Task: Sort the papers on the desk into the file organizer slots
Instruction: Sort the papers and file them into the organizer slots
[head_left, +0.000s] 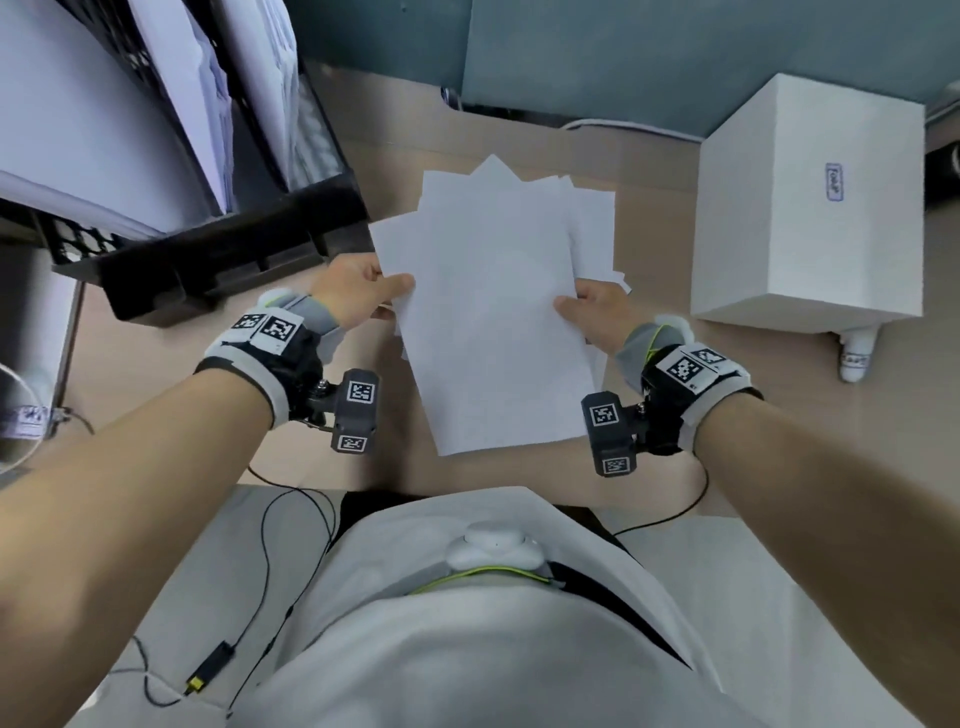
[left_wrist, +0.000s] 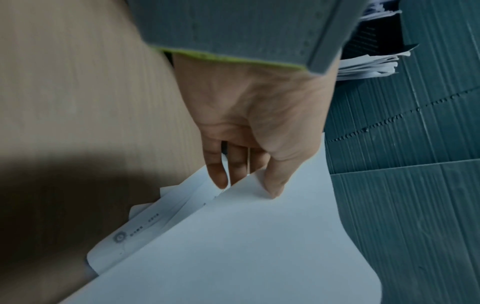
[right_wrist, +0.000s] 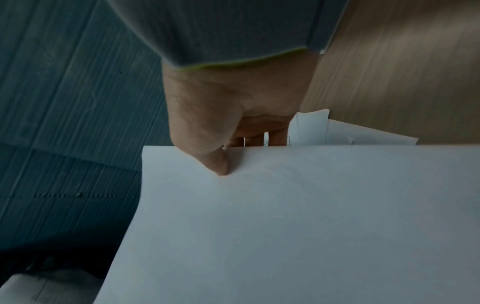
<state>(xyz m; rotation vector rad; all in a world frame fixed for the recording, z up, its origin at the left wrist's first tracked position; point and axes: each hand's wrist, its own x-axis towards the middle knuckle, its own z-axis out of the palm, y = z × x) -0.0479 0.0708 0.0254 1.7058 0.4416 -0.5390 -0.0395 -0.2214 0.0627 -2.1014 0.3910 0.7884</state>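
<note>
A loose, fanned stack of white papers (head_left: 493, 322) is held above the wooden bench (head_left: 649, 441), in front of the person's chest, its sheets splayed at different angles. The left hand (head_left: 358, 296) pinches the stack's left edge, thumb on top and fingers (left_wrist: 217, 170) underneath, while the right hand (head_left: 597, 317) grasps the right edge the same way. A black file organizer (head_left: 218, 260) with papers standing in its slots sits just left of the stack, and a white box (head_left: 810, 208) stands to the right.
</note>
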